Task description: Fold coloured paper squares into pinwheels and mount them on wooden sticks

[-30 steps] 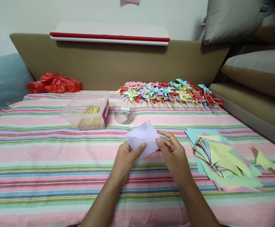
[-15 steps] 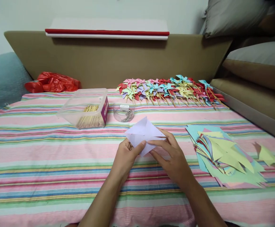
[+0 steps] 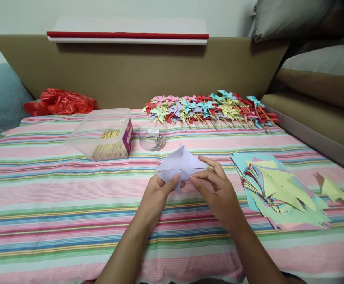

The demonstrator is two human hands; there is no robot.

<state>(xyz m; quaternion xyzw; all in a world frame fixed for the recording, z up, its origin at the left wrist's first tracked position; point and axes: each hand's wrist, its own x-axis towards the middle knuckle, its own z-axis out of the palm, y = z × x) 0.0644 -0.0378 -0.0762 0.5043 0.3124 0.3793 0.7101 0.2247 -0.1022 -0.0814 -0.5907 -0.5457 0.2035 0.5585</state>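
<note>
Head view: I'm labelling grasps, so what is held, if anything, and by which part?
Lilac paper: the left hand holds it by its lower-left side; the right hand is at its right side; whether it grips is unclear.

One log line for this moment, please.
Left hand: pinching lavender slit paper piece | right hand: at its right side | beyond: round clear plastic tub, small silvery pieces inside | right: stacked multicoloured paper sheets

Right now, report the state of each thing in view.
Lilac paper: slit, pinched by left hand, right hand at its edge.
Plastic box: contains sticks.
Clear dish: contains metal pieces, white block.
Pinwheels: assembled, heaped.
Red bag: crumpled.
Paper pile: loosely stacked.
Rightmost yellow paper: bent.
Cushions: stacked.
Striped cloth: spread out.
</note>
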